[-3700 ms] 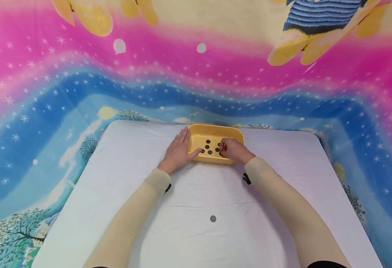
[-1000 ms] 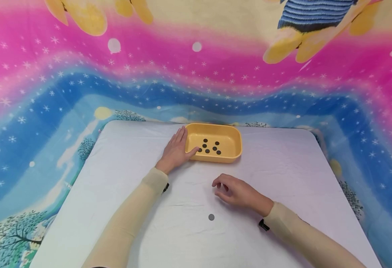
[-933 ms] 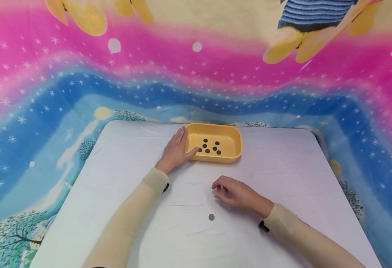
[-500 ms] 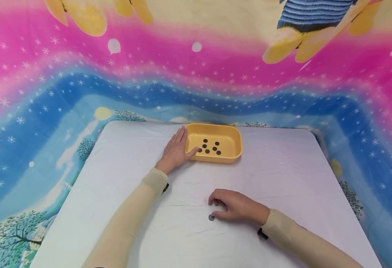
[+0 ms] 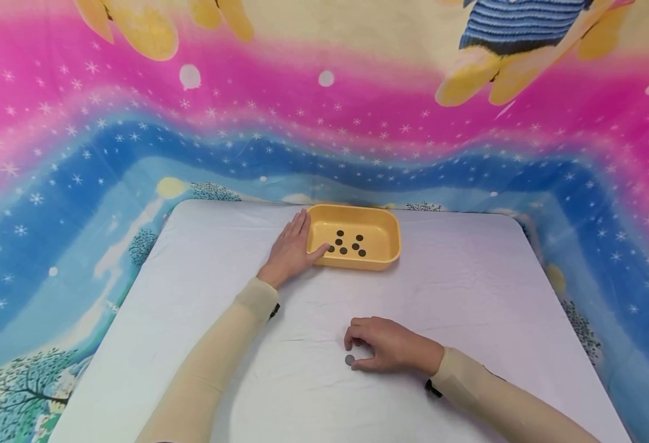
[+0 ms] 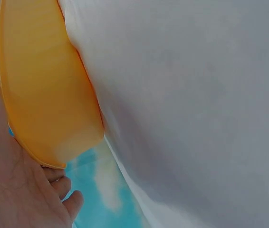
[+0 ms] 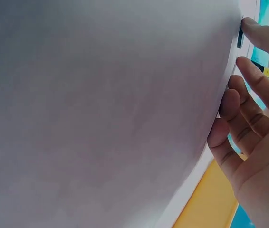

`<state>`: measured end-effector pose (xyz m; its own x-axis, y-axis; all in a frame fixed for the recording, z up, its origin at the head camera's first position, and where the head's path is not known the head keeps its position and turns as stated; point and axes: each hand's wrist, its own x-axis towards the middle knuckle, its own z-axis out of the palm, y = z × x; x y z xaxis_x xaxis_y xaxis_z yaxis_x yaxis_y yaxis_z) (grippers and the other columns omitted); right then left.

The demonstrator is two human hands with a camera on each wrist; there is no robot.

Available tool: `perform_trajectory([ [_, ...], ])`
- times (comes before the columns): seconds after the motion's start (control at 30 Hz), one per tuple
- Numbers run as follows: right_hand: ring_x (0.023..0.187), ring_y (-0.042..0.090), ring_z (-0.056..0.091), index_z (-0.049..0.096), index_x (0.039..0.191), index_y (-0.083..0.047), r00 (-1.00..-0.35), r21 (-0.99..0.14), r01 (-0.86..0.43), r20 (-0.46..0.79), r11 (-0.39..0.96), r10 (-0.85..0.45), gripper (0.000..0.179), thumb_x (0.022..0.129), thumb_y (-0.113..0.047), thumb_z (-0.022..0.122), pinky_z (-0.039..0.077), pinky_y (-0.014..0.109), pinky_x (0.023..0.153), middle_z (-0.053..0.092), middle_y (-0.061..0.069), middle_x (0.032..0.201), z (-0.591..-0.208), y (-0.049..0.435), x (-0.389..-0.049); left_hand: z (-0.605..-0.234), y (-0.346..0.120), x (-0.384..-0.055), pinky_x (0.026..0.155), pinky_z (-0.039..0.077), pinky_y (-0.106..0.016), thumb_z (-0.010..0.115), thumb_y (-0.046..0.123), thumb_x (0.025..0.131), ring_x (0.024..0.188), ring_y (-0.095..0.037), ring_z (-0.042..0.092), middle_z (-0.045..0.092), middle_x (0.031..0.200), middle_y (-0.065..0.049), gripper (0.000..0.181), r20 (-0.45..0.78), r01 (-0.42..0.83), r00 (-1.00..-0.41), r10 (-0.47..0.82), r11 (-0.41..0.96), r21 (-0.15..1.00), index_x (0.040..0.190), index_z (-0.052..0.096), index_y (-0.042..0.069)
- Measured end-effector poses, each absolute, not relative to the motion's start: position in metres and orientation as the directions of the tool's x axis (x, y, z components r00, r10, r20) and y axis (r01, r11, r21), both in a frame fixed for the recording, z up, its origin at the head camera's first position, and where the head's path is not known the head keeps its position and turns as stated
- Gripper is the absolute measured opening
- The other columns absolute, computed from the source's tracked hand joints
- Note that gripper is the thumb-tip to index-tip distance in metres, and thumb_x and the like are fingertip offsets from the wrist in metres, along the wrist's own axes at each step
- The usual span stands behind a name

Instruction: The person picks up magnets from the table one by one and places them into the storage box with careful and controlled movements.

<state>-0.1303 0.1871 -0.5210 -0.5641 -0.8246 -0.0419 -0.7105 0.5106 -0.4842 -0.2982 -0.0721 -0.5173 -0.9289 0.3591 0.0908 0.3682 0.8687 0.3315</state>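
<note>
A yellow rectangular basin (image 5: 382, 264) stands at the far edge of the table. Several small dark round discs (image 5: 359, 238) lie on its floor. My left hand (image 5: 290, 249) rests on the basin's left end, fingers straight along the outside and thumb over the front rim. In the left wrist view its palm (image 6: 20, 185) lies beside the basin wall (image 6: 49, 90). Nearer me, a single grey disc (image 5: 349, 360) is on the tabletop. My right hand (image 5: 388, 346) arches beside it, thumb tip right at the disc's edge and the curved index finger apart from it.
A white cloth covers the table (image 5: 191, 246), which has rounded far corners. Behind it hangs a patterned pink and blue curtain (image 5: 324, 123), close to the basin's far side.
My right hand has left the basin, drawn back toward me and come down beside the lone disc, thumb now at its edge. The left hand keeps its place on the basin.
</note>
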Motion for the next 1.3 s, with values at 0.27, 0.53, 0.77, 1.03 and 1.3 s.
perform_trajectory([
  [0.27,0.076,0.003,0.049,0.065,0.101,-0.027,-0.566,-0.486,-0.7,-0.07,0.523,-0.822,0.023,0.086,-0.038,0.079,0.041,0.019,0.069,0.055,-0.01,0.089,-0.52,0.184,-0.13,-0.516,-0.073,-0.298,0.125,0.004,-0.038,0.027,0.081,0.091,0.154,-0.019,-0.008,-0.008,0.168,-0.007,0.106,0.077,0.36,-0.931,0.356,0.869,0.339,0.161,0.003,0.005],
  [0.53,0.077,0.001,0.048,0.065,0.098,-0.026,-0.553,-0.498,-0.705,-0.059,0.505,-0.831,0.018,0.087,-0.032,0.079,0.041,0.018,0.069,0.056,-0.009,0.089,-0.52,0.181,-0.128,-0.515,-0.072,-0.297,0.125,0.003,-0.037,0.028,0.08,0.092,0.154,-0.019,-0.007,-0.007,0.168,-0.007,0.105,0.082,0.361,-0.931,0.355,0.87,0.335,0.161,0.004,0.004],
  [0.77,0.073,0.002,0.047,0.064,0.097,-0.026,-0.54,-0.502,-0.715,-0.045,0.487,-0.84,0.019,0.087,-0.028,0.08,0.04,0.017,0.066,0.055,-0.008,0.088,-0.518,0.179,-0.126,-0.515,-0.072,-0.296,0.125,0.005,-0.039,0.028,0.08,0.092,0.154,-0.019,-0.008,-0.008,0.168,-0.007,0.105,0.078,0.357,-0.933,0.352,0.872,0.336,0.161,0.004,0.004],
  [1.03,0.076,0.002,0.05,0.061,0.096,-0.025,-0.513,-0.542,-0.714,-0.029,0.444,-0.858,0.02,0.088,-0.02,0.079,0.041,0.015,0.069,0.055,-0.01,0.09,-0.521,0.177,-0.125,-0.514,-0.072,-0.296,0.125,0.005,-0.038,0.029,0.079,0.093,0.154,-0.019,-0.007,-0.005,0.168,-0.009,0.105,0.085,0.362,-0.931,0.354,0.871,0.332,0.161,0.004,0.004],
  [1.3,0.075,0.001,0.051,0.061,0.093,-0.024,-0.476,-0.571,-0.722,0.0,0.391,-0.88,0.02,0.089,-0.011,0.075,0.041,0.012,0.069,0.055,-0.012,0.086,-0.52,0.176,-0.122,-0.517,-0.072,-0.297,0.125,0.005,-0.039,0.031,0.078,0.093,0.154,-0.02,-0.006,-0.001,0.169,-0.012,0.104,0.092,0.366,-0.93,0.356,0.87,0.33,0.16,0.004,0.004],
])
